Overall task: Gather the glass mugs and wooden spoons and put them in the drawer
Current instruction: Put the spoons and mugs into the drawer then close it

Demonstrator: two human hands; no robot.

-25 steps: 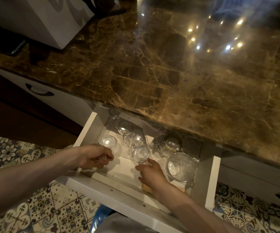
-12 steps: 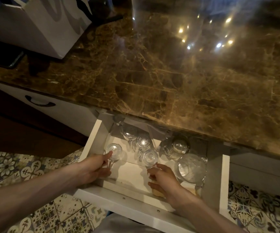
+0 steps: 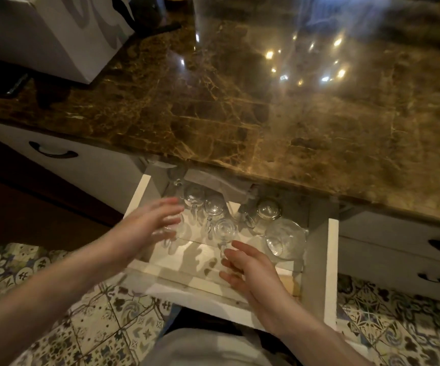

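Observation:
The white drawer under the marble counter stands pulled out. Several clear glass mugs sit inside it, with a larger glass jug at the right. A pale wooden piece, maybe a spoon, lies at the drawer's near right corner, mostly hidden by my right forearm. My left hand hovers blurred over the left mugs, fingers spread, holding nothing. My right hand is open above the drawer's front part, just below a mug.
The brown marble counter spans the top, with a white patterned box at its far left. Closed drawers with dark handles flank the pulled-out one. Patterned floor tiles lie below.
Both hands have let go of the mugs and lifted off them with fingers spread. The camera has moved nearer to the drawer.

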